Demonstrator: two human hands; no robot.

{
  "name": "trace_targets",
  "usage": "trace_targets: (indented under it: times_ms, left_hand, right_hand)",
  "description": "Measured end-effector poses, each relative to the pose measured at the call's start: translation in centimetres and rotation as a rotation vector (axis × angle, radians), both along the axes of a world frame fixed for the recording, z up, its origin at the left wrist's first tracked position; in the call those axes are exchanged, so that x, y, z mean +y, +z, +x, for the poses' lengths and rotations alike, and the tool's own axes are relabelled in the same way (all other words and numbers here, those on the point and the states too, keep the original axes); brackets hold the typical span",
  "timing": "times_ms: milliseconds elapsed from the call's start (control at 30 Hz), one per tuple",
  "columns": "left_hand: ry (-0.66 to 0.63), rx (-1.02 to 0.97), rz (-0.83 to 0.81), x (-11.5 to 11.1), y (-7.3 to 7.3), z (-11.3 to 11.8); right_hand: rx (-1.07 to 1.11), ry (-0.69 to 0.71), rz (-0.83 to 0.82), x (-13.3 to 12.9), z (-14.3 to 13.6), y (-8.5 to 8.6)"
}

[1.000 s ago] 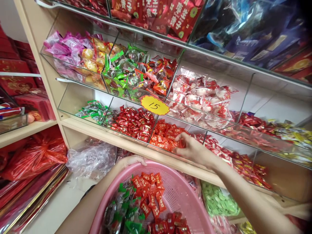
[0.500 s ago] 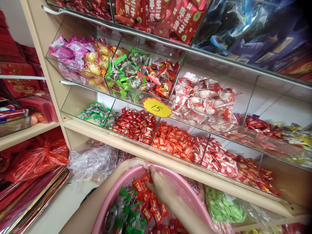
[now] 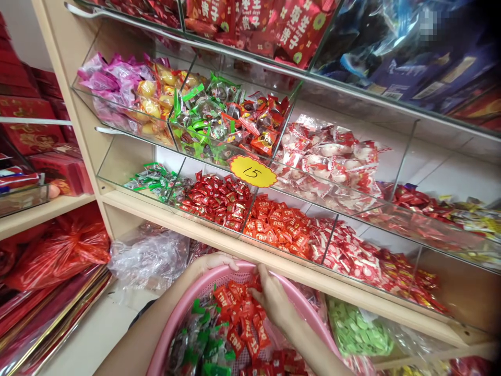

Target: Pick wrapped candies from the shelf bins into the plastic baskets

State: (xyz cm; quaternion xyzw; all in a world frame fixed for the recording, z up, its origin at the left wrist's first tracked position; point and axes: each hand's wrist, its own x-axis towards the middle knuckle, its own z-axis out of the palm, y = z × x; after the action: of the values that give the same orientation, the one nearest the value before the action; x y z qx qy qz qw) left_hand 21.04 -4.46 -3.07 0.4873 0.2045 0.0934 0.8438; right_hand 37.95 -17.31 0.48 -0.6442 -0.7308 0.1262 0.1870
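My left hand (image 3: 219,261) is closed over the far rim of a pink plastic basket (image 3: 166,334), with its fingertips hooked inside. My right hand (image 3: 272,295) is inside the basket near its far wall, fingers curled and thumb apart; a bit of red wrapper shows between them. Below and left of it lie orange-red wrapped candies (image 3: 246,326). Green-and-clear wrapped candies (image 3: 207,339) fill the basket's left side. Darker red candies (image 3: 274,364) lie nearest me, partly behind my right forearm and cut off by the frame edge.
A wooden shelf edge (image 3: 313,269) runs just beyond the basket. Clear bins above hold red candies (image 3: 221,201), orange-red candies (image 3: 279,224) and white-red packets (image 3: 329,151). A yellow tag (image 3: 253,171) reads 15. Clear plastic bags (image 3: 151,258) and green packets (image 3: 358,329) sit below.
My right hand has shifted right, away from my left hand. More orange-red candies show in the basket where it was. My left hand keeps its place on the rim.
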Motion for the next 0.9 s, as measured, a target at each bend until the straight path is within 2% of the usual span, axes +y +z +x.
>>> trace_targets:
  times_ms: [133, 300, 633, 900]
  left_hand:
    - [0.001, -0.035, 0.007, 0.0, -0.1, 0.0]
    - [0.032, 0.033, 0.005, -0.1, 0.2, 0.1]
    - [0.037, 0.022, 0.041, -0.1, 0.3, 0.1]
    - [0.077, 0.066, 0.031, -0.1, 0.3, 0.0]
  right_hand:
    - [-0.126, 0.018, 0.027, 0.3, -0.1, -0.8]
    - [-0.158, 0.0, 0.076, 0.5, -0.8, -1.8]
    - [-0.196, -0.066, 0.067, -0.1, -0.9, -0.5]
    - [-0.336, 0.049, 0.087, -0.2, -1.3, -0.7]
